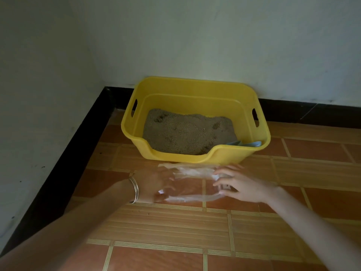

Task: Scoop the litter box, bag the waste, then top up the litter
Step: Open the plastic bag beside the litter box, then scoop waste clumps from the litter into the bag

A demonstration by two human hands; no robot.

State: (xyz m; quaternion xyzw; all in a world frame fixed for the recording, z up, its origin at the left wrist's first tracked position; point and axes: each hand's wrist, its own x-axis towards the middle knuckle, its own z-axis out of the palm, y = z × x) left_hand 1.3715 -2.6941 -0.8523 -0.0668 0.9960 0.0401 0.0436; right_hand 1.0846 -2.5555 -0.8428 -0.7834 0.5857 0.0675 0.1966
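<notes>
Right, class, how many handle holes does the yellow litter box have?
2. Left handle hole in the left wall of the litter box; right handle hole in its right wall. None looks hidden.

a plain off-white plastered back wall (214,36) meets a shaded left wall (35,94) in a corner. a glossy black skirting strip (74,153) runs along the foot of both. orange-brown square floor tiles (322,149) are crossed by bands of pale yellow ribbed tiles (166,227). light is dim and soft; small dark specks mark the left wall.
</notes>
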